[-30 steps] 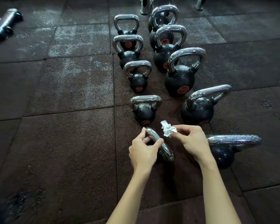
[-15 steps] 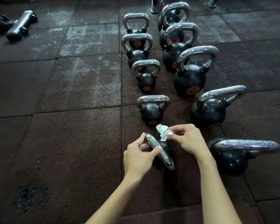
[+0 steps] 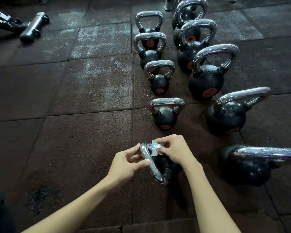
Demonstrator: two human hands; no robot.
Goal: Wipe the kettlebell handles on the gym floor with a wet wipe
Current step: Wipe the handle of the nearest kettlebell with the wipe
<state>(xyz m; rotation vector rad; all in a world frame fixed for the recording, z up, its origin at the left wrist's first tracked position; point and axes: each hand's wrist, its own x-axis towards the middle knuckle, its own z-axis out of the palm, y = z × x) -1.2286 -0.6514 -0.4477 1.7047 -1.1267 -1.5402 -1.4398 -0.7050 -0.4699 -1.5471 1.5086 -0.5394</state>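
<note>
Wet wipe [image 3: 154, 148] now touches handle [image 3: 155, 174]; floor [image 3: 74, 148] perhaps rubber.

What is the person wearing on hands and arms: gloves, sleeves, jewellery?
Nothing visible. The left hand and right hand are ungloved, with no rings or watch showing, and both forearms are bare to the frame's edge; no sleeve in view.
</note>
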